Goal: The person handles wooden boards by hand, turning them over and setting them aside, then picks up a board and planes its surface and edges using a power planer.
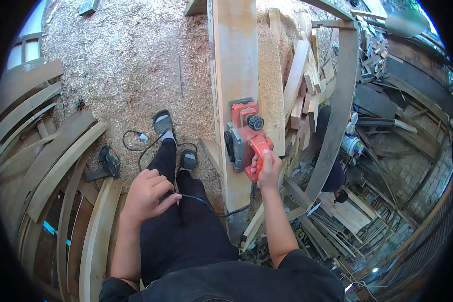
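A red electric planer (244, 136) with a black front knob rests on a long pale board (235, 60). Wrapped around its rear handle is my right hand (268, 168). The planer's dark power cord (219, 215) leaves the back of the tool and loops across in front of my legs. My left hand (151, 194) is closed on that cord, pinching it between thumb and fingers, left of the board. The planer's underside is hidden against the wood.
Wood shavings (121, 60) cover the floor. Curved planks (93, 241) lie at the left, beside a dark tool (108, 161). Cut wood pieces (307, 95) are piled right of the board, near a grey beam (340, 100). Another person (334, 178) is at the right, by a paint bucket (351, 145).
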Motion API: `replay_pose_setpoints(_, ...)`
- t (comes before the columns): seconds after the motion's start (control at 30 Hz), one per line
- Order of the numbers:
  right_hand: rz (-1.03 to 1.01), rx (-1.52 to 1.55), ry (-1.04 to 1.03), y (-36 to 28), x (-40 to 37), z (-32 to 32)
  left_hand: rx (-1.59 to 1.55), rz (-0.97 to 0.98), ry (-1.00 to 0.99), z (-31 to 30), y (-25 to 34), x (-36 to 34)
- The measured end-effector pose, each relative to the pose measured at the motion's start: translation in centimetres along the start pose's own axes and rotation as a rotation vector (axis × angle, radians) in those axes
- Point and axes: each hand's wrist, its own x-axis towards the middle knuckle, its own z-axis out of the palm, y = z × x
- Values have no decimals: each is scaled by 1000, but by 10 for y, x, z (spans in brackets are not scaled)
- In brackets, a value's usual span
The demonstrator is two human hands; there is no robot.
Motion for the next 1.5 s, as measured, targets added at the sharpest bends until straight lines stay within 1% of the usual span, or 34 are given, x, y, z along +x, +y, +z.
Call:
replay_pose_setpoints(0.13, -23, -48, 5, -34, 33, 18, 6, -9, 80, -24, -8, 11)
replay_pose_setpoints(0.3, -62, 3, -29, -75, 77, 44, 6, -3, 156, -45, -15, 21)
replay_pose_setpoints(0.37, -58, -6, -16, -94, 93, 57, -7, -6, 239, -51, -18, 25)
replay_pose_setpoints(0.6, -76, 8, -11, -162, 147, 103, -6, -30, 333, -75, -28, 27)
replay_pose_setpoints(0.77, -84, 13, -17, -208, 190, 133, -27, -44, 484, -93, -32, 29)
replay_pose_setpoints(0.87, -110, -19, -38, -232, 221, 147, -15, -57, 543, -100, -34, 29)
replay_pose_setpoints(1.1, -113, -52, -77, -298, 279, 188, 10, -85, 596, -96, -40, 23)
replay_pose_setpoints(1.17, -183, -59, -122, -315, 297, 200, 20, -97, 594, -93, -36, 24)
replay_pose_setpoints(1.2, -184, -54, -121, -322, 312, 205, 27, -111, 589, -91, -35, 23)
replay_pose_setpoints(1.27, -217, -4, -203, -333, 336, 210, 32, -118, 570, -84, -33, 21)
replay_pose_setpoints(1.33, -202, -3, -204, -343, 331, 212, 42, -123, 553, -76, -30, 17)
replay_pose_setpoints(1.4, -189, 6, -204, -342, 324, 205, -18, -150, 435, -69, -27, 9)
replay_pose_setpoints(1.43, -167, 34, -237, -339, 319, 195, -31, -170, 345, -66, -28, 2)
replay_pose_setpoints(1.47, -142, 60, -271, -335, 314, 184, -27, -170, 341, -62, -29, -6)
replay_pose_setpoints(1.5, -141, 86, -296, -323, 311, 168, -13, -181, 251, -56, -31, -13)
